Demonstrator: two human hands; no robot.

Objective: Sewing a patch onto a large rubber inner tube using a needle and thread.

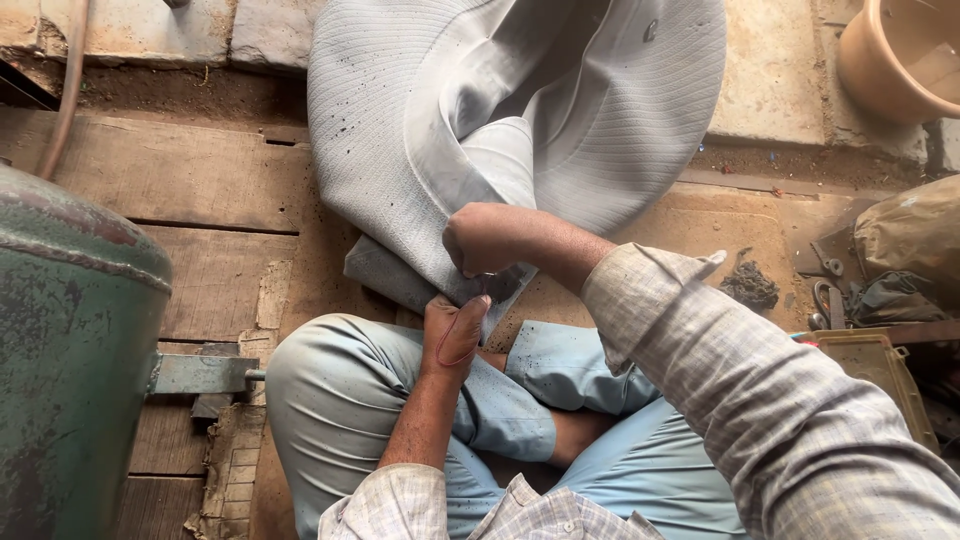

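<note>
A large grey rubber inner tube, folded and dusty, lies on the wooden floor in front of my crossed legs. My right hand is closed over the tube's near edge, fist down. Just below it, my left hand grips the same edge, thumb up against the rubber. A dark patch of the tube shows between the two hands. Whether the right hand holds a small tool is hidden.
A green metal tank stands at the left with a bracket sticking out. A tan bucket sits at the top right. Scissors and scrap, a sack and a yellow tray crowd the right side.
</note>
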